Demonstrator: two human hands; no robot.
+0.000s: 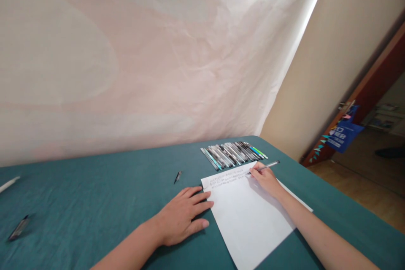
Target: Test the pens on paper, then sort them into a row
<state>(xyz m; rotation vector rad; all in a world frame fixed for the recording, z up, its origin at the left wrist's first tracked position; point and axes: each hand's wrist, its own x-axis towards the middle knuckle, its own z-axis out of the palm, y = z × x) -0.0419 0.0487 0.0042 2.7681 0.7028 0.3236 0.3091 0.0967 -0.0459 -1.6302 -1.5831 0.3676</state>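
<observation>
A white sheet of paper (249,219) lies at a slant on the table, with a few lines of small handwriting across its top. My right hand (265,178) rests on the sheet's upper right and grips a pen (268,166), its tip at the end of a written line. Flat at the paper's left edge lies my left hand (185,214), fingers spread and fingertips touching the sheet. Just beyond that hand is a small dark pen cap (177,176). The writing is too small to read.
Behind the paper, several pens (232,154) lie side by side in a row. A dark clip-like object (18,228) and a white stick-like item (9,184) are at far left on the green tablecloth (95,206). A pale curtain (142,59) hangs behind; a blue bag (343,135) hangs by the door.
</observation>
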